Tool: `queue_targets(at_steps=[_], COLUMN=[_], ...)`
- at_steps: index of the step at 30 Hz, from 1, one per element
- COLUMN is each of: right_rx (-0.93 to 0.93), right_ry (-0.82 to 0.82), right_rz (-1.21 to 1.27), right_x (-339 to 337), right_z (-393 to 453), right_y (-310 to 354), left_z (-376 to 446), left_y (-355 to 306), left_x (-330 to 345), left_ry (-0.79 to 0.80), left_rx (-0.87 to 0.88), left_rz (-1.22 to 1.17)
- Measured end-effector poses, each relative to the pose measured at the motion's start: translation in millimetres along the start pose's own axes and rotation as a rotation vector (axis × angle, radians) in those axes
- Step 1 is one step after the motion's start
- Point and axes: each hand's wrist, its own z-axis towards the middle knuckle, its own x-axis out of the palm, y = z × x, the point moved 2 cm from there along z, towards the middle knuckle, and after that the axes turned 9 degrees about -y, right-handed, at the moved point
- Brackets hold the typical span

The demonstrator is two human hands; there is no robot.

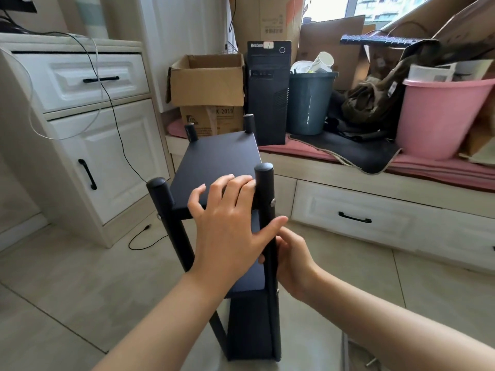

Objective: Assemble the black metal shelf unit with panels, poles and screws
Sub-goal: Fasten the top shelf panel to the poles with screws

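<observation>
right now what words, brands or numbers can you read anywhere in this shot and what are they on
"ThinkCentre" (end partly covered by a sticker): top front of the black computer tower.
"K-2019" (start cut off): front of the lower cardboard box.
Printed lines on the tall carton behind the tower: too blurred to read.
Shelf unit: no text visible.

Both hands [227, 226] [293, 261] hold the black shelf unit [217, 159].
</observation>
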Motion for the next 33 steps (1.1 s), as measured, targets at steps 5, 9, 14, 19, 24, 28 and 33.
queue_targets(at_steps=[5,9,14,19,24,28,33], right_rx=[0.032,0.049,-0.007,-0.233,-0.272,-0.286,-0.291], right_ry=[0.092,0.192,0.122,-0.259,-0.461,-0.573,-0.519], right_rz=[0.136,0.078,-0.229,-0.332,-0.343,-0.465,-0.443], right_x=[17,24,15,-11,-48,-64,-65], right_z=[-11,-12,-2,24,49,67,73], right_y=[-13,-9,8,42,53,55,59], left_z=[-1,-4,0,0,-1,-2,-7], left_y=[-1,2,26,39,40,41,52], left_x=[3,5,-1,-12,-26,-38,-43], left_ry=[-0.092,-0.121,-0.029,0.031,0.029,0.042,0.001], left_rx=[0.020,0.015,-0.080,-0.101,-0.144,-0.132,-0.205], left_rz=[-0.068,-0.186,-0.319,-0.417,-0.488,-0.554,-0.702])
